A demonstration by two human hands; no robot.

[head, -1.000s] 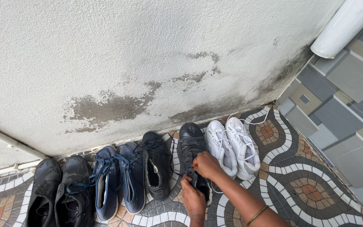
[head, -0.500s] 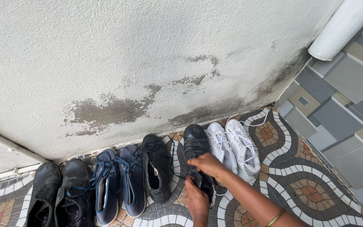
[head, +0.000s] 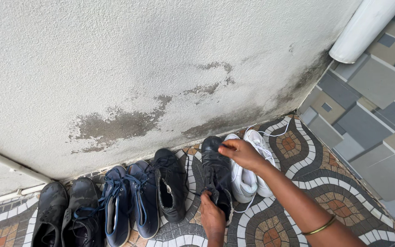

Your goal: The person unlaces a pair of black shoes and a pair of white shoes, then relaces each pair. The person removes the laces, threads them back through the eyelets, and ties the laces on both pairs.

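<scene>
Here the near edge of the view cuts off both forearms, so only the left hand (head: pixel 212 216) and its wrist show, while the right arm runs in from the near right corner with a thin gold bangle (head: pixel 321 226) on it. The heel end of the black shoe (head: pixel 216 171) is hidden under the left hand, and its dark laces are hard to make out against the dark upper. The black shoes at the far left (head: pixel 65 212) are cropped by the bottom edge.

The black shoe stands on the patterned tile floor (head: pixel 339 201) in a row of shoes along the stained wall (head: pixel 161 68). Its long axis runs near to far, toe toward the wall and heel toward the person. It sits between another black shoe (head: pixel 171 183) on its left and a pair of white shoes (head: pixel 252 176) just beside it on the right. Further left is a blue pair (head: pixel 129 203) with blue laces.

The left hand is closed on the heel collar of the black shoe, fingers curled over its edge. The right hand (head: pixel 241 153) hovers above the toe end, palm down, thumb and fingers pinched narrow; whether they hold a lace, I cannot tell. A white pipe (head: pixel 366 27) leans in at the far right.
</scene>
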